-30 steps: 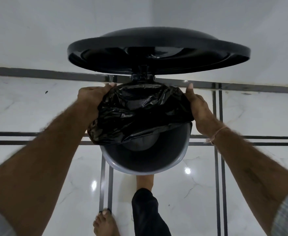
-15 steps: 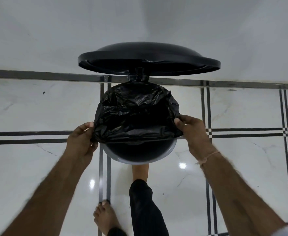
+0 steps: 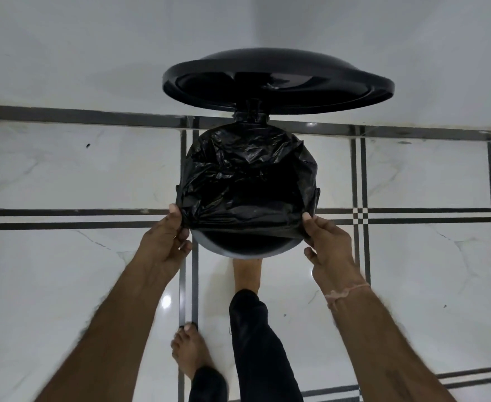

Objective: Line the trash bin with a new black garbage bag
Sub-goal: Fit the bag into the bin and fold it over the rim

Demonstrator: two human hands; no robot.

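Observation:
A grey round trash bin [image 3: 224, 250] stands on the tiled floor with its black lid [image 3: 279, 79] raised behind it. The black garbage bag [image 3: 247, 181] is stretched over most of the bin's mouth; only the near rim still shows grey. My left hand [image 3: 166, 242] pinches the bag's near left edge at the rim. My right hand [image 3: 328, 242] pinches the near right edge. The bin's inside is hidden in the dark.
My right foot [image 3: 247, 271] is planted at the bin's base, seemingly on a pedal, and my left foot [image 3: 187, 352] stands behind it. White marble tiles with black strips [image 3: 93, 219] surround the bin. A white wall [image 3: 93, 53] rises just behind.
Both hands slid along the rim from the far side toward me, drawing the bag's edge down over the bin. More of the mouth is now covered and my view has pulled back.

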